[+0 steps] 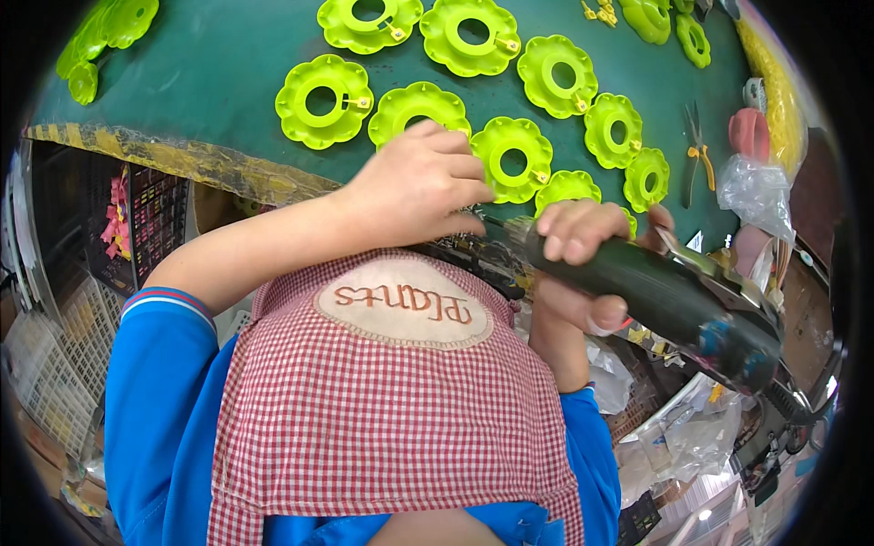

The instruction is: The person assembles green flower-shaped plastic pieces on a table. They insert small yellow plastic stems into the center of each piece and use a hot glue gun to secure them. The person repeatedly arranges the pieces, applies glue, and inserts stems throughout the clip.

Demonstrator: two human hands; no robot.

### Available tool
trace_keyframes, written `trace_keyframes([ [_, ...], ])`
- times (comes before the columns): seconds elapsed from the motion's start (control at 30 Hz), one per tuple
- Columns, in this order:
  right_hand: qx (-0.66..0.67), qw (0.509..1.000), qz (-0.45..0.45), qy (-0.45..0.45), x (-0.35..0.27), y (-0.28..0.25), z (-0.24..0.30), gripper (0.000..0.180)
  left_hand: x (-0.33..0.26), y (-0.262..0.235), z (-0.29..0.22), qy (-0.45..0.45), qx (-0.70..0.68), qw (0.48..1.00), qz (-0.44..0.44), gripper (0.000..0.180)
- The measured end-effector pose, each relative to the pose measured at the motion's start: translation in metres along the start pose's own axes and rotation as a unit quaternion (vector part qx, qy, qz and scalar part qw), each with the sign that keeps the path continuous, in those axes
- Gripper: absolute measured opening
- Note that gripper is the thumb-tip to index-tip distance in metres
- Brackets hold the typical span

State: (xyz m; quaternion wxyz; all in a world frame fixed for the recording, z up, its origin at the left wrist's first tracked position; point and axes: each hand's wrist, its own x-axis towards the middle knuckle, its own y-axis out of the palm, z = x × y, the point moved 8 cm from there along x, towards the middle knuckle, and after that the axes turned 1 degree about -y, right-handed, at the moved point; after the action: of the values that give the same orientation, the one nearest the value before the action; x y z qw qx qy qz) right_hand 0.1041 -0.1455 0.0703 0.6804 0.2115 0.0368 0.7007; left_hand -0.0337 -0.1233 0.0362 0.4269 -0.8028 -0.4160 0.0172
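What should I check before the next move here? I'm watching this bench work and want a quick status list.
1. Right hand wrapped around the dark power screwdriver: ok.
2. Left hand closed over the work at the table edge: ok.
3. Tool tip seated on the piece: cannot tell, the left hand covers it.
4. Green flower-shaped discs lying flat on the table, apart from the hands: ok.
5. Pliers lying away from the hands: ok.

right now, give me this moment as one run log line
left hand: closed over part at table edge | right hand: grips dark power screwdriver | table: green mat, lime flower-shaped rings | apron: red check
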Motion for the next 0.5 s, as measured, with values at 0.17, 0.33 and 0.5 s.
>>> trace_keyframes([
  [0.17,0.041,0.998,0.017,-0.037,0.004,-0.004,0.015,0.084,-0.006,0.029,-0.002,-0.02,-0.042,0.997,0.065,0.02],
  [0.33,0.03,0.999,0.0,-0.044,0.006,-0.005,0.026,0.084,-0.006,0.02,-0.004,0.01,-0.06,0.998,0.026,0.016],
  [0.5,0.026,0.999,0.012,-0.042,0.006,-0.005,0.027,0.087,-0.004,0.012,-0.005,0.018,-0.109,0.994,-0.007,0.018],
])
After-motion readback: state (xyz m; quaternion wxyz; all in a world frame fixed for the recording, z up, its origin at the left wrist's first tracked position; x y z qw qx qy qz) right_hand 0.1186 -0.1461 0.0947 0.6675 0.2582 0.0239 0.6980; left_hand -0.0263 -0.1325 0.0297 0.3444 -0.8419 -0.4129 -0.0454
